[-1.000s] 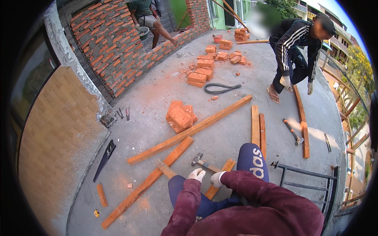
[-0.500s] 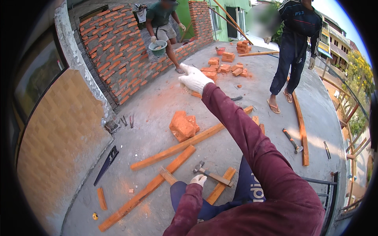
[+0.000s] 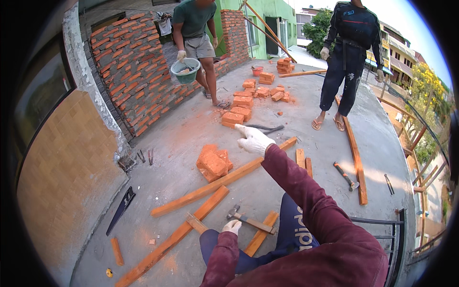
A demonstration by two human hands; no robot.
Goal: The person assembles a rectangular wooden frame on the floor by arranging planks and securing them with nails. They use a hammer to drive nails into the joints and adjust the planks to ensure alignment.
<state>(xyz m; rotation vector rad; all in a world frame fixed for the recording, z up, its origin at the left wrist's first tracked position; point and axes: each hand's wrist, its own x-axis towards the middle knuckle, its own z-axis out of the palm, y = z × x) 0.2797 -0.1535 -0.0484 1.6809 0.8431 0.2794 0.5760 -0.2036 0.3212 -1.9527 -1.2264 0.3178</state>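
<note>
My right hand (image 3: 255, 140), in a white glove, is stretched out ahead above the floor. Its index finger points away to the left, the fingers are apart, and nothing is in it. By my bent knee is my left hand (image 3: 232, 226), also gloved; its fingers look curled in and what they may hold is hidden. Just beyond it lies a hammer (image 3: 251, 221), the handle's end over a short wooden plank (image 3: 260, 235). A long wooden beam (image 3: 179, 234) runs beside the knee, with a short wood piece (image 3: 196, 223) against it. Another beam (image 3: 222, 180) lies farther out.
Brick stacks (image 3: 243, 107) and a loose brick pile (image 3: 213, 161) sit on the concrete. A handsaw (image 3: 120, 209) lies left; a second hammer (image 3: 345, 175) and pliers (image 3: 389, 184) lie right. One person carries a bucket (image 3: 185, 71); another person (image 3: 348, 57) stands at right.
My right arm has drawn back and lower, still pointing. The person with the bucket has stepped nearer. My view has shifted slightly; the left hand stays by the hammer.
</note>
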